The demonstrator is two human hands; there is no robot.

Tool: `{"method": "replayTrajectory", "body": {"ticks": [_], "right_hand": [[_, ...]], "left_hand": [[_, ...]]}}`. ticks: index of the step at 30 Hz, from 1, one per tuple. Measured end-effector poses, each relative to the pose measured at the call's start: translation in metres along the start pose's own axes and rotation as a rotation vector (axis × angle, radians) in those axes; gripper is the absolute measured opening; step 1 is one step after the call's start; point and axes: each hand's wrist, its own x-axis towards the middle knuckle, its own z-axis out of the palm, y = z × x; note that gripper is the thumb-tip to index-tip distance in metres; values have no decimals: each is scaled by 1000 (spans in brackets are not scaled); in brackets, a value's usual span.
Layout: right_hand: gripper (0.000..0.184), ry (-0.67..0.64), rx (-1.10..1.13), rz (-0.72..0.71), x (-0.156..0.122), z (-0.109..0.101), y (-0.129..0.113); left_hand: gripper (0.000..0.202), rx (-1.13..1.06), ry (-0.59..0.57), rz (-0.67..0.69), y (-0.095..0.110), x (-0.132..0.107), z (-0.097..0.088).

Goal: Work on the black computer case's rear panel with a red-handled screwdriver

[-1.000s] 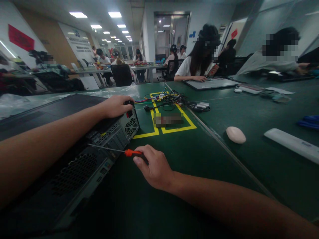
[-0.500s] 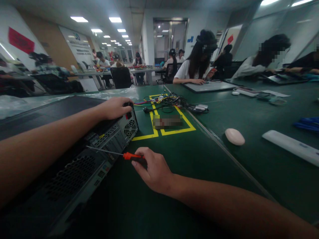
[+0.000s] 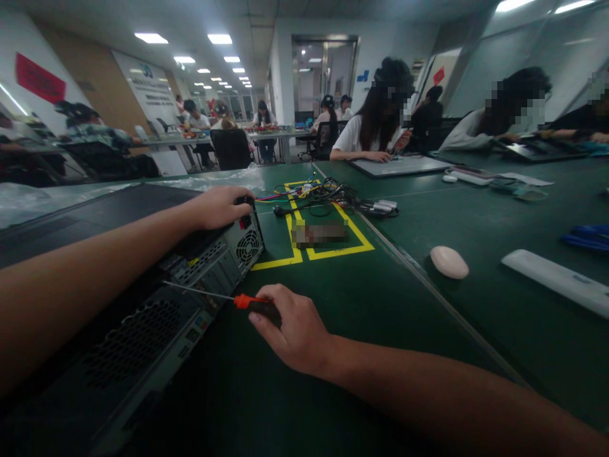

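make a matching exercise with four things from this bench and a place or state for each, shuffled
1. screwdriver
2. left hand
3. cables
4. rounded pinkish object

A. right of the table seam
B. in the right hand
C. tangled
D. on the computer case

Pairs: 1-B, 2-D, 3-C, 4-A

The left hand and right hand are bare, like the 2 forearms tapering toward them.
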Motion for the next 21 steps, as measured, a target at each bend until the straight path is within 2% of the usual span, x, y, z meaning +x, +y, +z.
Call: {"method": "replayTrajectory", "body": {"ticks": [10,18,21], "right_hand": [[26,3,-25,-35,1,-2,-3],[34,-29,-21,-4,0,2,-5],[28,-28,-20,-3,0,3,-5]], "left_hand": [[60,9,-3,3,-2,0,0],[63,20,1,-3,-3,1,2],[62,17,-2,-4,-2,1,1]]}}
